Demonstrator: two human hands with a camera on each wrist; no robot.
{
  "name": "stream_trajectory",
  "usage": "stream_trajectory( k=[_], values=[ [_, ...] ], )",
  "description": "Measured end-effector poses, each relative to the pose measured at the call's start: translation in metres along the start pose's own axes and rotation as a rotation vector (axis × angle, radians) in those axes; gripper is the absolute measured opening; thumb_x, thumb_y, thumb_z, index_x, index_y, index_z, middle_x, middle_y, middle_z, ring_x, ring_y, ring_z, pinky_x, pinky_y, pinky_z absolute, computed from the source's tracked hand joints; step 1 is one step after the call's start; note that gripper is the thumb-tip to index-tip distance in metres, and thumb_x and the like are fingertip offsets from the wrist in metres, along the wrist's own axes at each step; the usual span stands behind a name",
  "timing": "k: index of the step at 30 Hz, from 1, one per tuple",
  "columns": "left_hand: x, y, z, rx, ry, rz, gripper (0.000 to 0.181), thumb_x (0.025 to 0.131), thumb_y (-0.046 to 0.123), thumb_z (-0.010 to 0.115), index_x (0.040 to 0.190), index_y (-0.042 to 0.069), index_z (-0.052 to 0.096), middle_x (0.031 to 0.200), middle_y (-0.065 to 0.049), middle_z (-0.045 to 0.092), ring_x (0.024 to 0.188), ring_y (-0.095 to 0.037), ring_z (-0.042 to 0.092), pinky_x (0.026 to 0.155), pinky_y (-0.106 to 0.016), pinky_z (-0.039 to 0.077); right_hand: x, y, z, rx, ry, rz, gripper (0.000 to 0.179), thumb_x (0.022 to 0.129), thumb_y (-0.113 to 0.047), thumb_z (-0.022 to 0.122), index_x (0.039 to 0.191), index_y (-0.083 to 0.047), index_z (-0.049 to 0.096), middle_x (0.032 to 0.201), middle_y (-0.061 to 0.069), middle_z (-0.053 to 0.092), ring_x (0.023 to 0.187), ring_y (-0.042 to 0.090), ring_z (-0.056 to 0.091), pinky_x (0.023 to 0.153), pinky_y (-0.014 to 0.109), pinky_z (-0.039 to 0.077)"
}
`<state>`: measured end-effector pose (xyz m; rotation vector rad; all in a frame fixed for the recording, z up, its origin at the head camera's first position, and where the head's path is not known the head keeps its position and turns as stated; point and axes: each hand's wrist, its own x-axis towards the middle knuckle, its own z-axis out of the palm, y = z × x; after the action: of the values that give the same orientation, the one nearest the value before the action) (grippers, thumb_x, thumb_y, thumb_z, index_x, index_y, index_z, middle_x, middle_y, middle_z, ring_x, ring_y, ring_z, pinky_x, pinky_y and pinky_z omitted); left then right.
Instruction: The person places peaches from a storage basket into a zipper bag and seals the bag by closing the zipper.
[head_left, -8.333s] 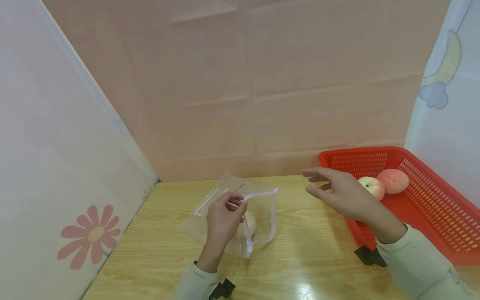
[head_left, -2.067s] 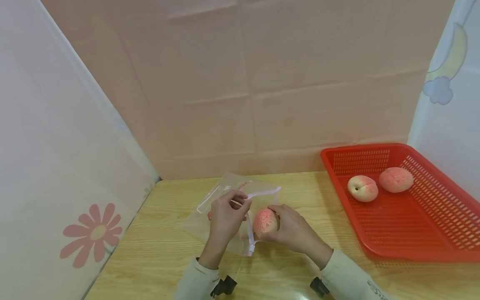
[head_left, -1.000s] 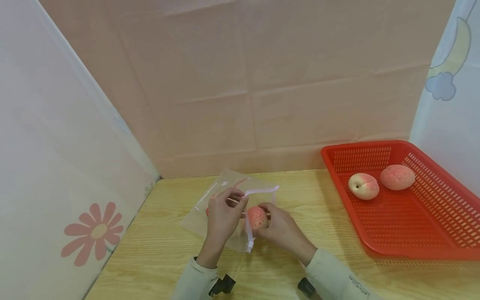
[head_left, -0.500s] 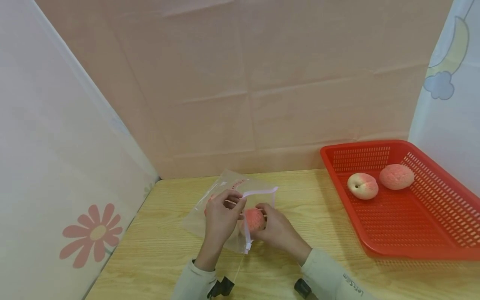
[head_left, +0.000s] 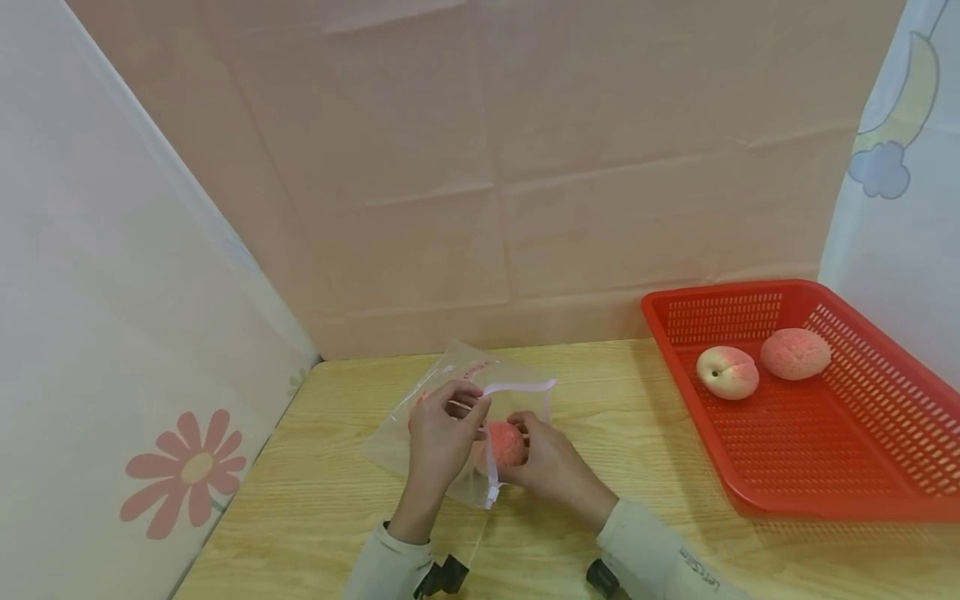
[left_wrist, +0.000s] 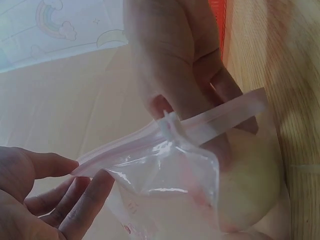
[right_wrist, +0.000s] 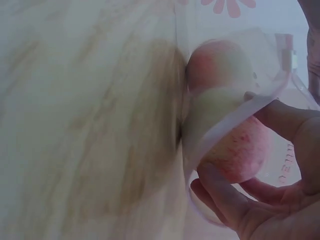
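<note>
A clear zip bag (head_left: 465, 371) with a pale pink zip edge lies on the wooden table, its mouth facing right. My left hand (head_left: 444, 433) pinches the upper lip of that mouth between thumb and forefinger. With curled fingers my right hand (head_left: 551, 462) grips a pink-and-cream peach (head_left: 506, 444) at the bag's mouth. In the right wrist view this peach (right_wrist: 242, 150) is partly past the zip edge, and another peach (right_wrist: 217, 65) lies deeper in the bag. The left wrist view shows my right fingers reaching under the zip edge onto the pale side of the fruit (left_wrist: 250, 185).
A red plastic basket (head_left: 847, 505) stands on the table at the right. Inside it are a cream peach (head_left: 727, 372) and a pinker, rough-skinned peach (head_left: 796, 353). A pinkish cloth backdrop (head_left: 420, 208) rises behind the table, with a pale flowered one at the left.
My right hand has come from beside the basket to the bag with a peach and moved it leftward into the mouth. My left hand has kept its pinch on the bag.
</note>
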<state>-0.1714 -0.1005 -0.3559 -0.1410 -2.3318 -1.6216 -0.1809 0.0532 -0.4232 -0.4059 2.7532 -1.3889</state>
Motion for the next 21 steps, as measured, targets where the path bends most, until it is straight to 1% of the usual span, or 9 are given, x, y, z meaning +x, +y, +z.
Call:
stream_trajectory(
  k=[4, 7, 10, 13, 18, 20, 21],
  values=[
    [0.001, -0.001, -0.001, -0.016, 0.013, 0.007, 0.007, 0.087, 0.008, 0.076, 0.091, 0.004, 0.072, 0.081, -0.013, 0.07, 0.062, -0.015, 0.067, 0.051, -0.026, 0.06, -0.003, -0.002, -0.005, -0.008, 0.006, -0.003, 0.064, 0.071, -0.027, 0.089, 0.125, -0.008, 0.06, 0.126, 0.007, 0.067, 0.101, 0.02, 0.069, 0.081, 0.035, 0.06],
    [0.001, -0.001, -0.001, -0.02, 0.015, 0.009, 0.008, 0.087, 0.008, 0.076, 0.091, 0.003, 0.072, 0.081, -0.014, 0.07, 0.063, -0.016, 0.067, 0.051, -0.025, 0.06, -0.005, -0.002, -0.008, 0.001, 0.011, -0.015, 0.061, 0.073, -0.02, 0.088, 0.126, -0.006, 0.061, 0.127, 0.009, 0.067, 0.102, 0.022, 0.071, 0.084, 0.037, 0.061],
    [0.0, -0.001, -0.001, -0.015, 0.015, 0.01, 0.009, 0.087, 0.009, 0.076, 0.092, 0.003, 0.071, 0.082, -0.013, 0.07, 0.063, -0.017, 0.067, 0.051, -0.025, 0.06, -0.007, -0.002, -0.011, 0.014, 0.006, -0.024, 0.059, 0.075, -0.016, 0.087, 0.127, -0.004, 0.061, 0.126, 0.011, 0.067, 0.1, 0.023, 0.071, 0.084, 0.038, 0.061],
    [0.001, 0.0, 0.0, -0.004, 0.016, 0.0, 0.008, 0.087, 0.009, 0.076, 0.092, 0.005, 0.071, 0.082, -0.012, 0.07, 0.063, -0.017, 0.068, 0.051, -0.026, 0.06, -0.008, 0.0, -0.012, 0.021, -0.015, -0.032, 0.061, 0.076, -0.015, 0.086, 0.13, -0.002, 0.059, 0.126, 0.014, 0.066, 0.1, 0.024, 0.071, 0.083, 0.038, 0.062],
    [0.001, 0.001, 0.002, -0.006, -0.004, -0.008, 0.007, 0.087, 0.011, 0.076, 0.091, 0.007, 0.071, 0.083, -0.011, 0.07, 0.063, -0.016, 0.068, 0.052, -0.026, 0.06, -0.008, 0.004, -0.01, 0.02, -0.066, -0.055, 0.067, 0.077, -0.016, 0.085, 0.135, 0.002, 0.055, 0.128, 0.017, 0.065, 0.1, 0.025, 0.071, 0.081, 0.037, 0.062],
    [0.001, 0.001, 0.002, -0.016, -0.008, -0.002, 0.008, 0.087, 0.01, 0.076, 0.092, 0.005, 0.071, 0.083, -0.012, 0.07, 0.063, -0.016, 0.067, 0.052, -0.026, 0.06, -0.008, 0.005, -0.009, 0.041, -0.066, -0.057, 0.062, 0.079, -0.014, 0.083, 0.133, 0.001, 0.057, 0.128, 0.016, 0.066, 0.099, 0.025, 0.072, 0.081, 0.038, 0.062],
    [0.0, 0.001, 0.002, -0.021, -0.007, -0.004, 0.008, 0.087, 0.011, 0.076, 0.092, 0.005, 0.071, 0.083, -0.012, 0.07, 0.063, -0.016, 0.067, 0.052, -0.026, 0.06, -0.007, 0.006, -0.009, 0.059, -0.063, -0.051, 0.057, 0.081, -0.014, 0.081, 0.131, -0.001, 0.058, 0.127, 0.016, 0.066, 0.099, 0.025, 0.072, 0.081, 0.037, 0.062]
  ],
)
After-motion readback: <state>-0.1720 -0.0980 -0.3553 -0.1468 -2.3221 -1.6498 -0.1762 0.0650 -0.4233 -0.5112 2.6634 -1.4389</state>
